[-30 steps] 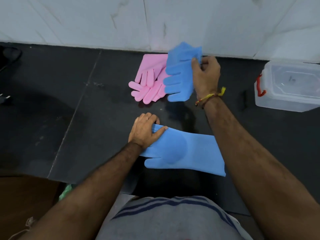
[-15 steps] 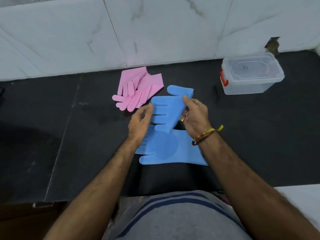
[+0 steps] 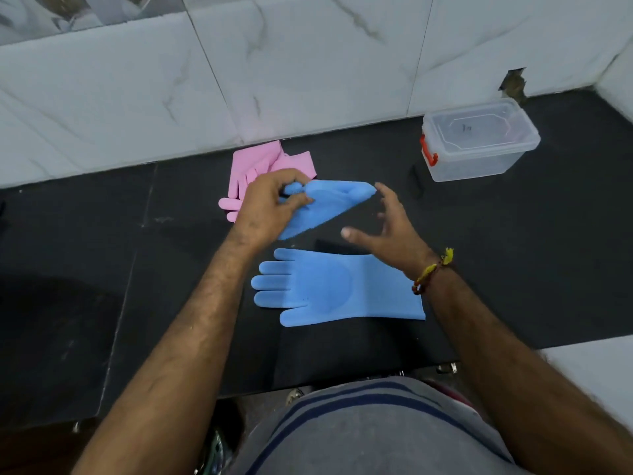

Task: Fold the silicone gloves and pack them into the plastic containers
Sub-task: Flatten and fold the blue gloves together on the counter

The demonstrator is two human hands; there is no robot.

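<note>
My left hand [image 3: 270, 204] pinches the finger end of the lifted blue glove [image 3: 325, 207], thumb pressed against the bunched fingers, and holds it up above the dark counter [image 3: 102, 269]. From that pinch the glove runs out to my right, its cuff corner ending just short of my right hand [image 3: 383, 231] — so the right hand is the nearer one to take the free end. That hand is spread, fingers apart, holding nothing. The glove's long axis lies roughly left to right, sagging toward me along its lower edge.

Below it, the flat blue glove [image 3: 335, 286] lies on the counter on much the same axis: fingers pointing left, cuff to the right, passing under my right wrist. I judge the next move is to lay the lifted glove onto it, fingers over fingers. The pink gloves [image 3: 260, 166] sit behind my left hand by the wall; the plastic container [image 3: 479, 145], lid on, stands well off to the right.
</note>
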